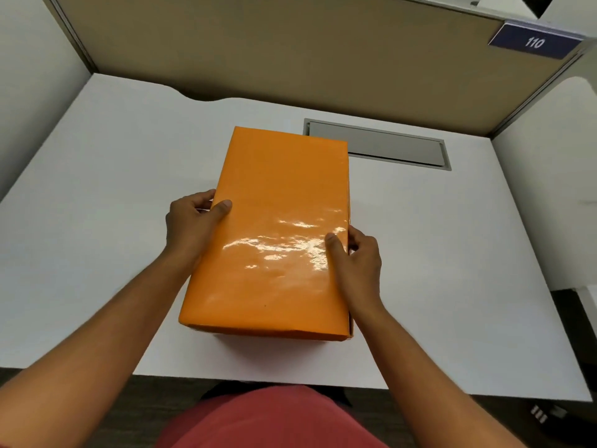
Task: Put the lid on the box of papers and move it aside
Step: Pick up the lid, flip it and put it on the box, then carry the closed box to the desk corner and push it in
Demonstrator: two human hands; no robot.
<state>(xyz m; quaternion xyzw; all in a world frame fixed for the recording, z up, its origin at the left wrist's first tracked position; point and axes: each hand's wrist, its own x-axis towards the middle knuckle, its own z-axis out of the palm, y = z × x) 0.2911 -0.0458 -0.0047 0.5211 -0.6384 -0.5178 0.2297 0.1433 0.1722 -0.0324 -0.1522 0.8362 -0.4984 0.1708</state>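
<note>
Lid on box, long axis running from near desk edge to far. Left hand and right hand pinch its long edges, thumbs on top.

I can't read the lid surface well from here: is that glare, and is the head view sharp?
Head view: yes, glare streaks across the lid near the right hand; the left hand is clear of it. The centre is fairly sharp, the arms soften near the bottom edge, and wide-angle distortion bends the desk edges and partition.
</note>
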